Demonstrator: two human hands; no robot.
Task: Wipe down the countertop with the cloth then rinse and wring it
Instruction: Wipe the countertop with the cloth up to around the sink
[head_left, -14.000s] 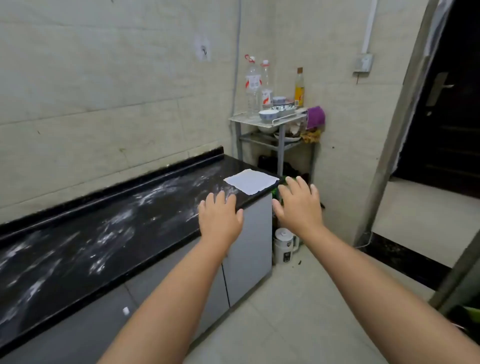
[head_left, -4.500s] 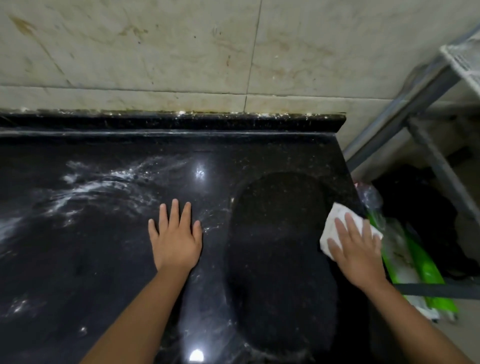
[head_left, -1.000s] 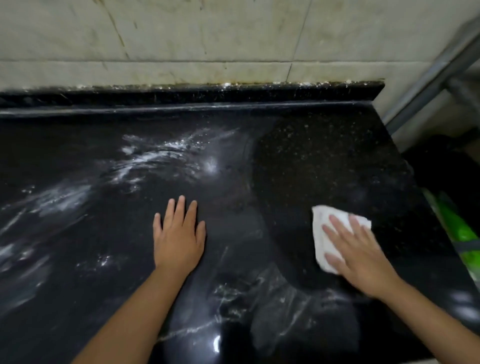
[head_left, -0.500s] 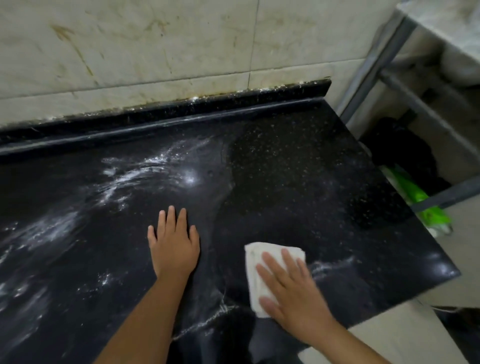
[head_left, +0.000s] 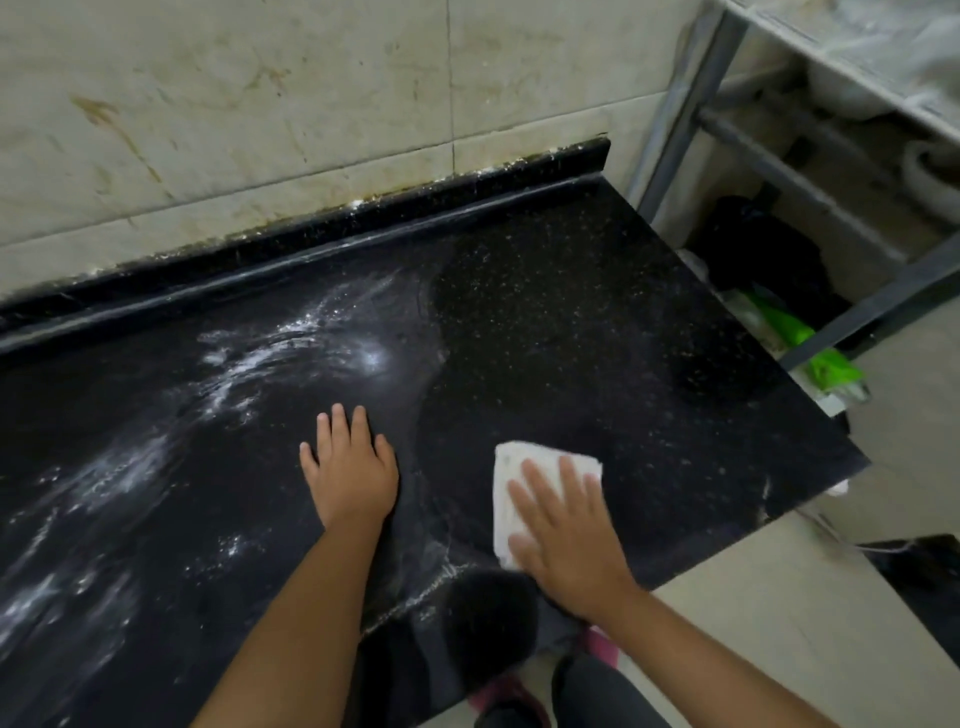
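Note:
A folded white cloth (head_left: 511, 478) lies on the black speckled countertop (head_left: 597, 322) near its front edge. My right hand (head_left: 563, 530) presses flat on the cloth with straight, spread fingers and covers its lower right part. My left hand (head_left: 349, 470) rests palm down on the counter a little to the left of the cloth, fingers straight. White powdery streaks (head_left: 270, 364) cover the counter's left and middle. The right part around the cloth looks dark and wiped.
A tiled wall (head_left: 311, 104) and a black backsplash (head_left: 415, 208) bound the counter at the back. A grey metal rack (head_left: 737, 130) stands to the right, with a green package (head_left: 795, 338) under it. The counter ends at the right, above a tiled floor (head_left: 779, 597).
Over the last second my right hand slid the cloth leftward and toward the front edge. My left hand stayed flat in place. The view has tilted slightly.

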